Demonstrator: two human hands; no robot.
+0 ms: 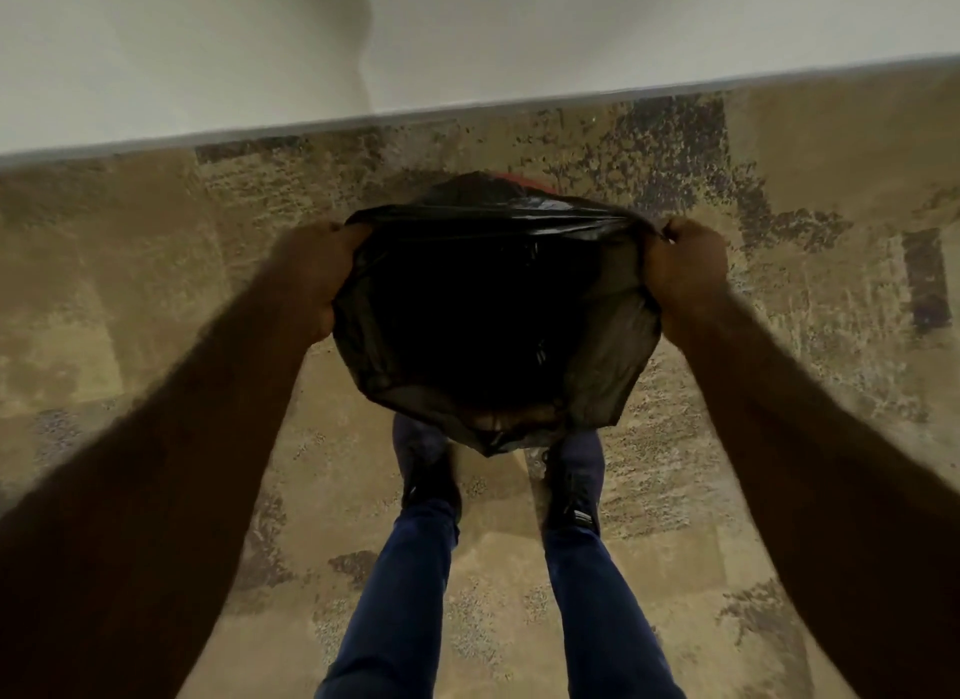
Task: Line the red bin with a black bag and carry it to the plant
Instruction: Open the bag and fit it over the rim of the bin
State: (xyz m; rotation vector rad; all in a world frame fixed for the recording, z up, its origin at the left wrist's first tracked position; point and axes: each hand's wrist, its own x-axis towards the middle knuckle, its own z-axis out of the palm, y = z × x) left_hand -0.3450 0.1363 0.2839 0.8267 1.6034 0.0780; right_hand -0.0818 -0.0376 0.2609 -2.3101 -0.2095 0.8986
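Bag (493, 329) mouth faces up, stretched left-right between hands (317, 277) (685, 267).

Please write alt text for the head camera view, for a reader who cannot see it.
Two hands, left hand and right hand, stretch open the mouth of a black bag above patterned carpet. A sliver of the red bin shows behind it, near a white wall; the person's legs stand below.

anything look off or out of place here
Nothing stands out. Left hand and right hand stretch the black bag open over the red bin, which shows only as a sliver behind it. No tear or spill visible.
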